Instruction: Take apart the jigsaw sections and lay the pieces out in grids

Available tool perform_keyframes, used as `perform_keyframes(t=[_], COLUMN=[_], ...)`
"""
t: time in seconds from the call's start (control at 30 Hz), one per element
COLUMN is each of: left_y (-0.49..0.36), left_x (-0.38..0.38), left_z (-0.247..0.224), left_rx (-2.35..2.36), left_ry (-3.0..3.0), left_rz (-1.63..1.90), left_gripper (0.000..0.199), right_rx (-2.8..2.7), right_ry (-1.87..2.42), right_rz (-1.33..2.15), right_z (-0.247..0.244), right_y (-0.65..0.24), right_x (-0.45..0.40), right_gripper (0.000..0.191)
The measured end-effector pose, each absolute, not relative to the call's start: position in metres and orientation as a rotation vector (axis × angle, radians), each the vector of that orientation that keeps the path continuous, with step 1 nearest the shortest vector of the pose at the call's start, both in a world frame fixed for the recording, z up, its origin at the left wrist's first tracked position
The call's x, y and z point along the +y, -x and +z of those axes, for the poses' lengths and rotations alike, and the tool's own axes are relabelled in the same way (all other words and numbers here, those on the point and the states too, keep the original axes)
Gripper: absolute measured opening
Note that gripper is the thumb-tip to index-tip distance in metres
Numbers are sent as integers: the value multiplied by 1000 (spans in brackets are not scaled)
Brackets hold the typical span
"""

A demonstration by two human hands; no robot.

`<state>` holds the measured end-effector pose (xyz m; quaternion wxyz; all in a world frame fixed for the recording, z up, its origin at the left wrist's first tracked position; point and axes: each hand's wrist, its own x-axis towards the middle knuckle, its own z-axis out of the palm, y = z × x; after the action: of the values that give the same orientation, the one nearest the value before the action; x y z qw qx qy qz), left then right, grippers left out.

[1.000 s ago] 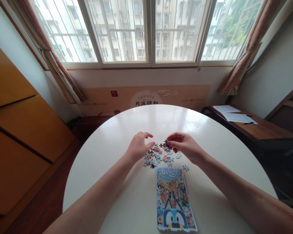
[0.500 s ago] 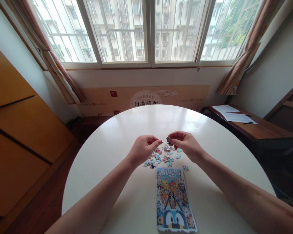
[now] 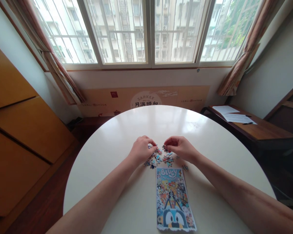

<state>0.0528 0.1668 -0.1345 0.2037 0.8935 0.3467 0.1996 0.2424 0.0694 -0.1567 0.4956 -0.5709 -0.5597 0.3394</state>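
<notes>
One puzzle pile (image 3: 158,158) on surface (image 3: 127,126). Right hand (image 3: 182,148): fingers pinching one dark piece (image 3: 163,147). Left hand (image 3: 142,149): fingers narrow, hold unclear. One picture sheet (image 3: 174,198), one loose piece (image 3: 185,167) nearby. Hands block full count.

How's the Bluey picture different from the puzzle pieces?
The Bluey picture is one big rectangle; the puzzle pieces are small, with knobbly edges. The picture shows one joined-up design; the pieces lie jumbled. Both have blue on them and share the white table.
</notes>
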Motion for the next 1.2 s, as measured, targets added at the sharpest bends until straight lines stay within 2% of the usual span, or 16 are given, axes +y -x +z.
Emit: perform_keyframes(t=[0.23,0.43,0.6,0.93,1.07,1.2], left_y=[-56,-57,-58,-65,-59,-54], left_x=[171,172,158,148,154,159], left_z=[-143,-149,-135,-132,-131,-133], left_rx=[984,897,852,813,787,816], left_ry=[-2527,-2514,-2490,-2152,-2391,-2613], left_rz=[727,766,900,678,677,582], left_gripper=[20,20,18,22,19,18], right_rx=[-1567,-1507,-1374,-1163,-1181,-1517], right_ry=[1594,1559,1444,1250,1342,1502], right_rz=[443,641,659,704,703,641], right_z=[-153,-155,-155,-149,-150,-155], right_y=[-253,-256,-249,-232,-248,-259], right_x=[71,75,75,73,74,71], right_gripper=[13,19,22,29,29,24])
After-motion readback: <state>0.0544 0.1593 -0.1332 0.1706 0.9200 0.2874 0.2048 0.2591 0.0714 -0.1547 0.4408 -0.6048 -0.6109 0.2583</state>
